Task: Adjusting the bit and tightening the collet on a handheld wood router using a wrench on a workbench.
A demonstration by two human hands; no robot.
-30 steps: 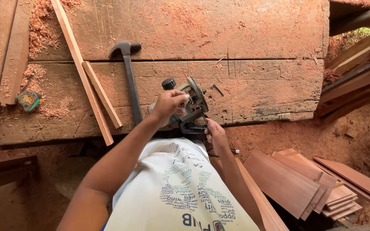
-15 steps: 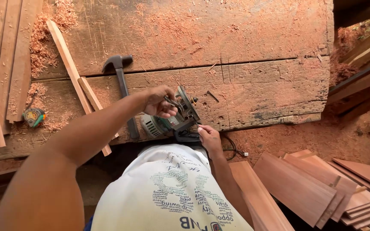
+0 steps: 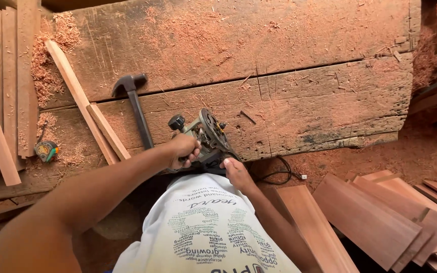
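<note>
- Router lies tipped on its side at the near edge of the bench, round base plate facing right and away from the person, black knob up at its far-left corner.
- Left hand: fingers wrapped round the router body from the left, grip closed on it. This hand carries the tool.
- Right hand: sits just below and to the right of the router, fingertips touching its underside near the base plate. Fingers look pinched on something small there; whether they hold a part of the tool or only press on it, cannot tell.
- Relation of note: router lies between the two hands, up and left of the right hand and right of the left hand; its long axis runs roughly left to right along the bench edge. Left hand has the fuller hold.
- Black cord loops down off the bench edge, right of the right hand.
- Hammer lies on the bench just left of the router, head away from the person, not touching either hand.
- Two thin wood strips lie slanted left of the hammer; a tape measure sits further left, amid sawdust.
- Reddish boards stacked on the floor at lower right, well apart from the hands.
</note>
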